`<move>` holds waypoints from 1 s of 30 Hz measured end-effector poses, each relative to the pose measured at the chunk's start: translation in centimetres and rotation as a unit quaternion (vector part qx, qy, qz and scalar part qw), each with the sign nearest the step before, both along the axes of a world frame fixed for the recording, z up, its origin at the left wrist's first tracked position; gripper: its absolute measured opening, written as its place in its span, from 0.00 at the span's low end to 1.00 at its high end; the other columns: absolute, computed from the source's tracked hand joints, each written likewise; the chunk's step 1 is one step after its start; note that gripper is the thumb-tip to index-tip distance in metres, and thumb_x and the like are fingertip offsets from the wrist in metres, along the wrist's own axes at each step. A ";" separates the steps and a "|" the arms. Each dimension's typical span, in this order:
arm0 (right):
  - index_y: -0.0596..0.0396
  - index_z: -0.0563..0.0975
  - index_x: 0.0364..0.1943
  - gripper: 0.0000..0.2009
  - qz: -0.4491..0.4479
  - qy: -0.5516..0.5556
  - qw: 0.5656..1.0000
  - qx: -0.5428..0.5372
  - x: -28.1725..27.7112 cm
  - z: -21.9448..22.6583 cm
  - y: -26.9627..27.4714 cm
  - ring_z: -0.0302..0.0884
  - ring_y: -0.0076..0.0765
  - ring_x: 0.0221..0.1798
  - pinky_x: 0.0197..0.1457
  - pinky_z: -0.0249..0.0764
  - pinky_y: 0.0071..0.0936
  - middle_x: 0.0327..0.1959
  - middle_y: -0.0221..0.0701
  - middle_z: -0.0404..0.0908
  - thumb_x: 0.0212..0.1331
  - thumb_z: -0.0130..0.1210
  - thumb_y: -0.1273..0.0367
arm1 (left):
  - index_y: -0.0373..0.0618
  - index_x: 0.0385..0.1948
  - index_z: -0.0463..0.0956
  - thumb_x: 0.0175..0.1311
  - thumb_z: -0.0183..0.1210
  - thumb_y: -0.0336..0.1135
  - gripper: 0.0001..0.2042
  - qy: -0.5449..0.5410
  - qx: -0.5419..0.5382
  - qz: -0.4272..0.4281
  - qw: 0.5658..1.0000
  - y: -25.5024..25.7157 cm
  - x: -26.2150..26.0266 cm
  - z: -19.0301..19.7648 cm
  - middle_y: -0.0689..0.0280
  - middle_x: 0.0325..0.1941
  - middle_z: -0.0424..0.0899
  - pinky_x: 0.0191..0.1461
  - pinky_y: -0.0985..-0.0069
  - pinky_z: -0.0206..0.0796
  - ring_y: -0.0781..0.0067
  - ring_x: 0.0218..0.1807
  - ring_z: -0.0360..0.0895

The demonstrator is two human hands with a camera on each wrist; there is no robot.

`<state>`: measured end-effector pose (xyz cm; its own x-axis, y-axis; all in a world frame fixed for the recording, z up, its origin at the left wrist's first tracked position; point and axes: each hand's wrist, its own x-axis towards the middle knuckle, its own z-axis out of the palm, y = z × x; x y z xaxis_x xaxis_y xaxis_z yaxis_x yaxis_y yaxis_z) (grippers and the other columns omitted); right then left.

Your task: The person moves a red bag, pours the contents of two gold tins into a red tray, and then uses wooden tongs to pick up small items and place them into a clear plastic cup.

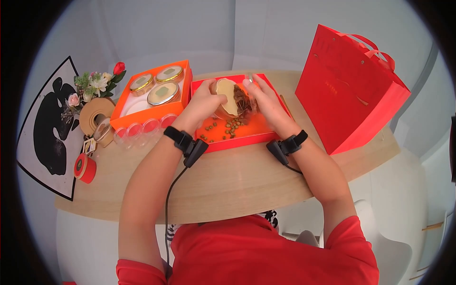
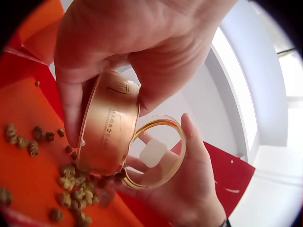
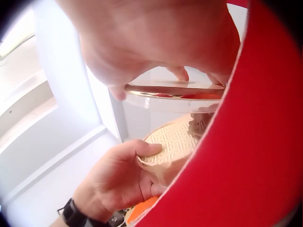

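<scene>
My left hand (image 1: 204, 103) grips a round gold-labelled tin (image 2: 110, 125), tilted on its side over the orange tray (image 1: 209, 135) of a red box. Its patterned cream face (image 3: 173, 142) shows in the right wrist view, with the left thumb on it. Brown dried pieces (image 1: 243, 100) show at the tin's edge. My right hand (image 1: 267, 102) holds a clear round lid with a gold rim (image 2: 161, 178) by its edge, close beside the tin. Several small brown-green pellets (image 2: 78, 193) lie in the tray below.
An orange box (image 1: 121, 118) with three gold-lidded tins stands at the left, clear cups (image 1: 151, 125) before it. Further left are flowers (image 1: 97, 84), a cardboard ring (image 1: 90, 113), a red round tin (image 1: 85, 168) and a framed picture (image 1: 35, 142). A red bag (image 1: 346, 90) stands at the right.
</scene>
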<state>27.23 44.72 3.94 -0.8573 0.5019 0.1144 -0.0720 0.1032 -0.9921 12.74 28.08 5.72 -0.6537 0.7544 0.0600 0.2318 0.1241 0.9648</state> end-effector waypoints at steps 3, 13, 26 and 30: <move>0.58 0.53 0.86 0.56 -0.022 0.004 0.999 -0.034 0.7 0.6 0.0 0.76 0.27 0.49 0.52 0.79 0.32 0.62 0.39 0.74 0.66 0.64 0.35 | 0.38 0.81 0.59 0.64 0.62 0.27 0.39 0.163 -0.009 0.006 0.987 1.2 -0.4 -0.1 0.47 0.73 0.78 0.69 0.60 0.77 0.50 0.71 0.81; 0.62 0.50 0.86 0.55 -0.030 0.025 0.997 -0.061 1.3 1.0 0.0 0.71 0.18 0.34 0.35 0.71 0.24 0.44 0.26 0.72 0.68 0.65 0.41 | 0.45 0.76 0.67 0.71 0.58 0.26 0.30 0.457 -0.092 0.074 0.881 -1.0 1.0 2.7 0.44 0.60 0.85 0.60 0.48 0.78 0.39 0.57 0.85; 0.51 0.57 0.86 0.51 0.021 0.024 0.995 -0.091 0.6 -0.2 1.6 0.79 0.38 0.60 0.61 0.78 0.35 0.76 0.39 0.67 0.70 0.54 0.31 | 0.44 0.78 0.64 0.65 0.60 0.21 0.35 0.373 -0.023 0.053 0.926 -1.6 1.3 2.5 0.44 0.53 0.85 0.59 0.57 0.76 0.45 0.53 0.85; 0.52 0.59 0.84 0.50 0.054 0.055 0.992 -0.099 0.5 -0.2 1.7 0.78 0.37 0.62 0.61 0.78 0.36 0.70 0.36 0.71 0.70 0.55 0.32 | 0.45 0.77 0.65 0.66 0.59 0.19 0.35 0.480 0.032 0.055 0.875 -1.7 1.0 2.3 0.47 0.58 0.85 0.59 0.57 0.77 0.45 0.55 0.85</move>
